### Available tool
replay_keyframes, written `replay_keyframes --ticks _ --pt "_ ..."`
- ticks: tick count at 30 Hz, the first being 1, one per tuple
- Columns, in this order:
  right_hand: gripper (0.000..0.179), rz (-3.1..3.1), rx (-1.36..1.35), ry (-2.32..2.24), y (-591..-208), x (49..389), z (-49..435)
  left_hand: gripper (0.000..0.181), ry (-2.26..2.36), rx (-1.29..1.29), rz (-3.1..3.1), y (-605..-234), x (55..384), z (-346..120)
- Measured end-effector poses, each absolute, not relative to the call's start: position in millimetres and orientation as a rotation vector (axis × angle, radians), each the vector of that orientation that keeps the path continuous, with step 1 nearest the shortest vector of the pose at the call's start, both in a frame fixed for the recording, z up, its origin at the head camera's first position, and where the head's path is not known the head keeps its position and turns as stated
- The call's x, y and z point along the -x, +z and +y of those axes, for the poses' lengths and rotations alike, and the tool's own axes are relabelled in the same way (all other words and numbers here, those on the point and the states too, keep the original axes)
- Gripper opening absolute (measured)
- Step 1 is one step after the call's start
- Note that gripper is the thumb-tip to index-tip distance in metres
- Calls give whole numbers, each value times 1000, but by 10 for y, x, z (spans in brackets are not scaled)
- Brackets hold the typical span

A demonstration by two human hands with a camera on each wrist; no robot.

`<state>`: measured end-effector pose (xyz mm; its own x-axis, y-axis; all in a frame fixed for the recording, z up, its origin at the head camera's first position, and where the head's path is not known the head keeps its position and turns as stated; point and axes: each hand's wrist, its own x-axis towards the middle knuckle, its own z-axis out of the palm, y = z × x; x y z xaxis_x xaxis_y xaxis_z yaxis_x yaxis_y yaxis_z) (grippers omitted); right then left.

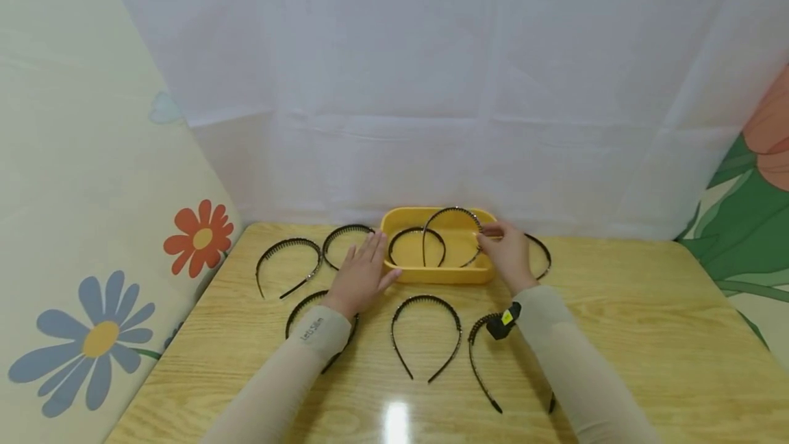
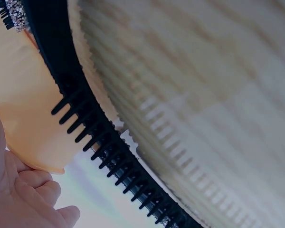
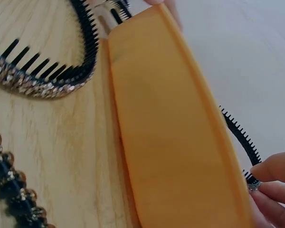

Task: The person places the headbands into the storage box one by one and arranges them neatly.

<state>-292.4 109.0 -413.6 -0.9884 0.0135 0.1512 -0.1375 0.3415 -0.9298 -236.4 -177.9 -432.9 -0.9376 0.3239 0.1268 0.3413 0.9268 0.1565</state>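
A yellow tray (image 1: 444, 277) stands at the back of the table. My left hand (image 1: 357, 279) rests against its left end with the fingers extended; the left wrist view shows that hand (image 2: 31, 194) at the tray's edge (image 2: 33, 109). Over the tray's right side, my right hand (image 1: 510, 255) pinches one side of a black toothed headband (image 1: 455, 209) with sparkly trim. In the right wrist view the thumb and fingers (image 3: 275, 168) grip this headband (image 3: 242, 135) beyond the tray wall (image 3: 166, 118). Another black headband (image 1: 418, 229) lies inside the tray, left of the held one.
Several headbands lie around the tray: one at far left (image 1: 285, 243), one behind my left hand (image 1: 347, 227), one under the left wrist (image 1: 294, 314), one in front (image 1: 425, 298), one below the right wrist (image 1: 473, 355), one at right (image 1: 545, 252). White cloth (image 1: 382, 88) hangs behind.
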Motion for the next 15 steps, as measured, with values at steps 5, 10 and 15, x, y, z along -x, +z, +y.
replay_keyframes --ticks 5,10,15 --pt "27 -2525 -175 1535 -4157 2919 1061 80 -283 519 -2986 -4322 2357 -1772" --pt "25 -2559 -168 1455 -4174 2930 1039 80 -296 515 -2982 -4317 2351 -1767" --pt "24 -2591 -154 1380 -4181 2939 1023 79 -299 514 -2977 -4313 2349 -1762"
